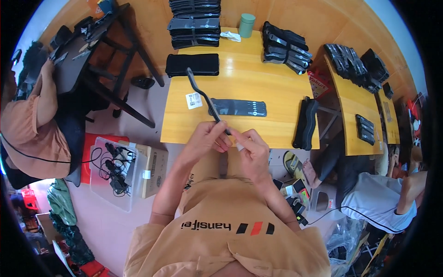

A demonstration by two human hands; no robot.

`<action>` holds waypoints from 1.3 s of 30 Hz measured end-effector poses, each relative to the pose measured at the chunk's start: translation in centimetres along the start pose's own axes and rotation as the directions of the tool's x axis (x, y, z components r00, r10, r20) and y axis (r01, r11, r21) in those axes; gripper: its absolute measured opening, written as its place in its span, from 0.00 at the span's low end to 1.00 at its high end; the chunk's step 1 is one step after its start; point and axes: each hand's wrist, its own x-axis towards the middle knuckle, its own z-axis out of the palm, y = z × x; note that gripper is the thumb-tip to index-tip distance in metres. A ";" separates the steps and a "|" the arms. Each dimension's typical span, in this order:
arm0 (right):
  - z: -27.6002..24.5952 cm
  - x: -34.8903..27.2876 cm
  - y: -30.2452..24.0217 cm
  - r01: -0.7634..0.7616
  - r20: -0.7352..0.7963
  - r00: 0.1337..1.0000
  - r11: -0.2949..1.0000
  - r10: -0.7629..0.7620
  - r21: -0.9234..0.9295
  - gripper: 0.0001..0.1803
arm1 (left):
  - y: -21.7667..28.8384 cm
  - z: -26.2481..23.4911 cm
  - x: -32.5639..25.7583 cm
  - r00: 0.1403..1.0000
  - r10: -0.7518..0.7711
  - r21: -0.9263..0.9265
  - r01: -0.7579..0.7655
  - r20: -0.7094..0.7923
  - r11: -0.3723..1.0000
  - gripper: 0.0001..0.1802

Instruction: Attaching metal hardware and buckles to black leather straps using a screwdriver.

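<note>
In front of me, my left hand (208,138) is closed around the lower end of a thin, bent black strip (199,91), seen nearly edge-on. My right hand (253,150) pinches at that same end, and a small white sticker-like piece (240,146) shows at its fingertips. Beyond the hands, a flat dark packaged strip (237,107) with pale printing lies on the yellow table (277,130). A white label sheet (194,100) is beside the black strip, near the table's left edge. Farther back lies a folded black piece (192,65).
Bundled black packs (194,32) are stacked at the back left, with more bundled packs (286,47) at the back right. A green canister (247,25) stands between them. Black folded pieces (305,123) lie at the right edge. People sit on both sides; a clear bin (115,173) holds cables.
</note>
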 end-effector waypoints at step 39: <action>-3.2 0.2 -1.8 -0.681 0.546 0.726 0.330 0.418 0.654 0.17 | 0.4 1.7 -1.7 0.929 0.364 0.271 -0.366 0.059 0.890 0.19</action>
